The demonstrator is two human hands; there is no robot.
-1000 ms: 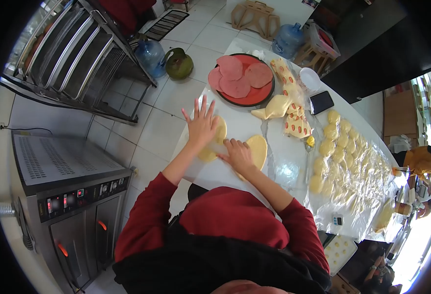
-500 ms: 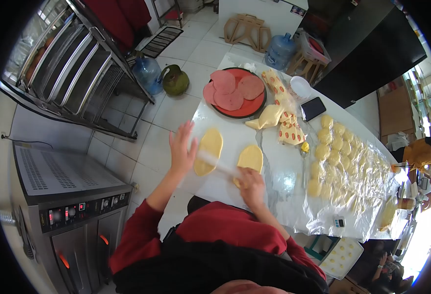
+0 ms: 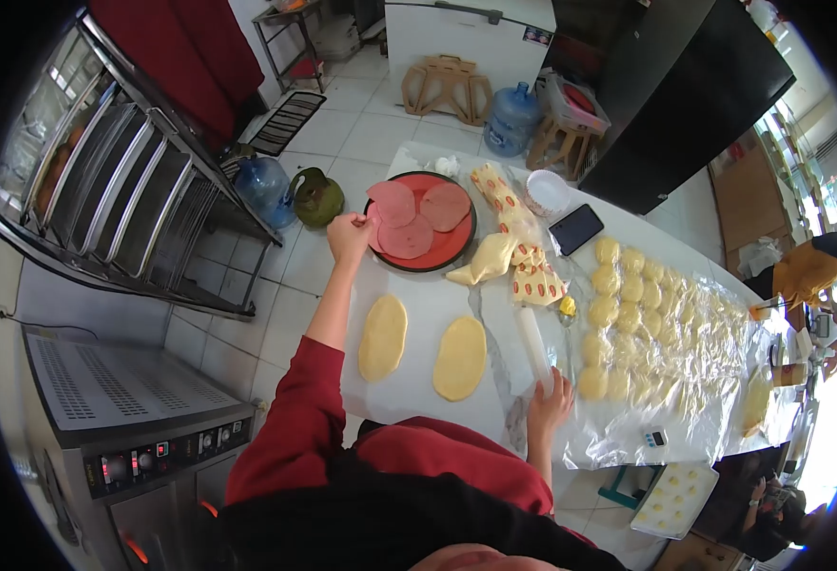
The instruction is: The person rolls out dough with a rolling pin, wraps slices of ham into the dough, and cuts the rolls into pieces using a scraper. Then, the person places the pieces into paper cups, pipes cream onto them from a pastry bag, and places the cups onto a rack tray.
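Observation:
My left hand (image 3: 350, 236) pinches the edge of a pink round slice of meat, likely ham (image 3: 376, 221), on the left side of a red plate with a black rim (image 3: 456, 224). More pink slices (image 3: 445, 207) lie on this plate. My right hand (image 3: 551, 404) is around the near end of a white rolling pin (image 3: 531, 341) lying on the table. Between my arms, two flattened ovals of pale yellow dough rest side by side: a left oval (image 3: 382, 337) and a right oval (image 3: 460, 358).
A cream-coloured bag (image 3: 488, 260) and red-printed packaging (image 3: 537, 276) lie beyond the dough. A phone (image 3: 576, 229) and a white bowl (image 3: 547, 192) sit farther back. Several dough balls (image 3: 630, 288) under clear plastic cover the right side, near a small timer (image 3: 655, 438). An oven (image 3: 142, 409) stands left.
My left hand has moved from above the left dough to the plate and taken hold of a slice. The rolling pin has gone from the right dough to its right side, with my right hand.

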